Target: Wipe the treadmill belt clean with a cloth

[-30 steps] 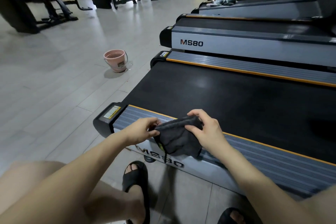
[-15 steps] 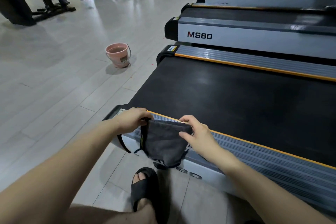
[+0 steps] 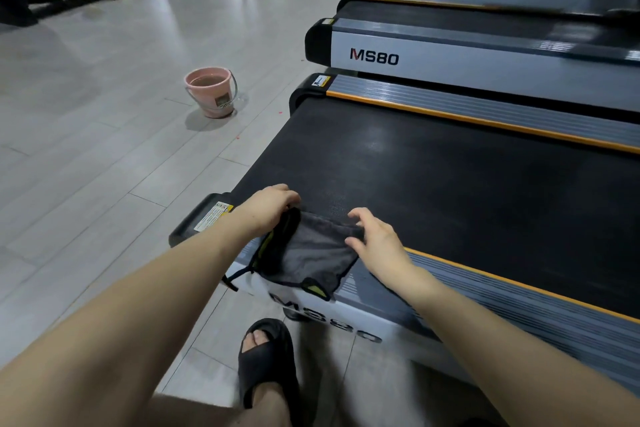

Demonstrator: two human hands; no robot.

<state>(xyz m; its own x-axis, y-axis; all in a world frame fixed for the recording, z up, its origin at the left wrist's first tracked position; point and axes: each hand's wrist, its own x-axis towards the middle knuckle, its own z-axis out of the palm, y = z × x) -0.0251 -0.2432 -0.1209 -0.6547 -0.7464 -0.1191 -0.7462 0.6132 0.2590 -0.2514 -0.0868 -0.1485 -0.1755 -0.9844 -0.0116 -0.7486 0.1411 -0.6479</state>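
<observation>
- I have the cloth draped over the near side rail at the treadmill's rear corner, its top edge reaching the belt.
- My left hand grips the cloth's left corner with curled fingers; my right hand pinches its right corner.
- I judge this the setup step: wiping not yet begun.
- Next move: spread the cloth flat on the belt and press down.
</observation>
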